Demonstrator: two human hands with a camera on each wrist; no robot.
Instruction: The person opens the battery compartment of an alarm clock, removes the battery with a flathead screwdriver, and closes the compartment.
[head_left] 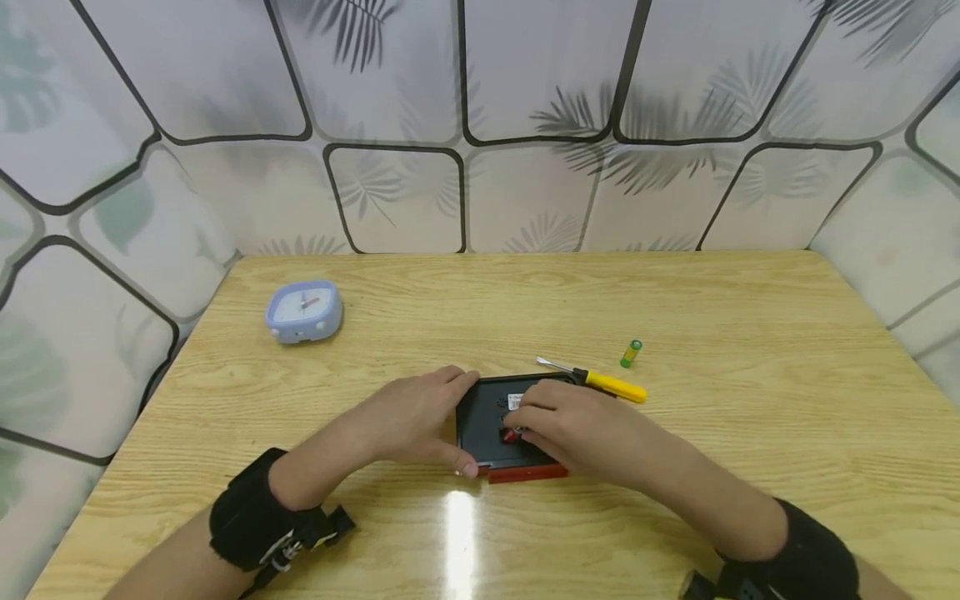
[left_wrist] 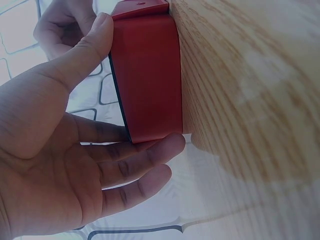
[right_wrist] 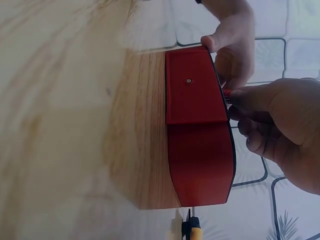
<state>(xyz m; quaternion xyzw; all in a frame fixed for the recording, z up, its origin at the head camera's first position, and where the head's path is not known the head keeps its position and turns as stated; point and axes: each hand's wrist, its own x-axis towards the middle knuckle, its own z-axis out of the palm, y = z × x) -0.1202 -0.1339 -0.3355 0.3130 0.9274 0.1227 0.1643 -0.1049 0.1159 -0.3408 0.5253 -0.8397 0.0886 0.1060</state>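
Note:
A red case with a black back panel (head_left: 487, 417) lies panel up on the table, its red side (left_wrist: 147, 80) facing the left wrist camera. My left hand (head_left: 420, 417) grips its left end, thumb at the near corner and fingers at the far one. Over the panel, my right hand (head_left: 581, 425) pinches a small red piece (head_left: 512, 435) at a recess; the fingers hide most of it, and I cannot tell what it is. A white label (head_left: 515, 402) shows beside the fingertips. In the right wrist view, the thumb and fingertips meet at the red piece (right_wrist: 227, 94).
A yellow-handled screwdriver (head_left: 615, 386) lies against the case's far right corner. Beyond it is a green and yellow battery (head_left: 632, 353). A pale blue alarm clock (head_left: 303, 311) stands at the back left of the wooden table (head_left: 750, 358). Patterned panels rise behind and beside the table.

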